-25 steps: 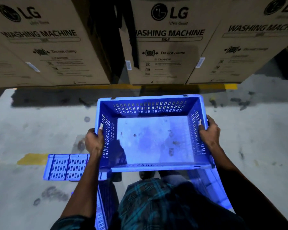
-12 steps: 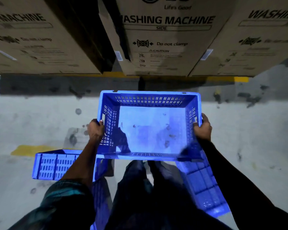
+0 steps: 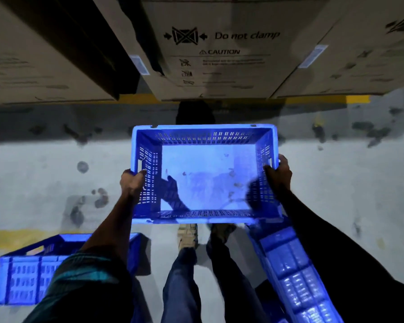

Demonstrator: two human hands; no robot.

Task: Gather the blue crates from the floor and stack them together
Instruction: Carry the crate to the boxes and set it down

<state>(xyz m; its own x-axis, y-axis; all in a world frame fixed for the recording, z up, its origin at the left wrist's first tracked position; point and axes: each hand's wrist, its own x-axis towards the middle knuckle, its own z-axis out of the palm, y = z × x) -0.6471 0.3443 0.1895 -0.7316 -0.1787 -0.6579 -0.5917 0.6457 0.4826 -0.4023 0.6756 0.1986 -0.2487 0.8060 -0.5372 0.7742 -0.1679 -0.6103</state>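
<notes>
I hold an empty blue crate with slotted walls in front of me, above the floor, opening upward. My left hand grips its left rim at the handle slot. My right hand grips its right rim. A second blue crate stands on the floor at the lower left, partly hidden by my left arm. A third blue crate lies tilted on the floor at the lower right, under my right arm.
Large cardboard washing-machine boxes stand in a row just ahead along a yellow floor line. My feet are below the held crate. Stained grey concrete floor extends left and right.
The held crate has moved forward and away from my body, closer to the boxes. My view has tipped down, showing my legs and more of the two floor crates.
</notes>
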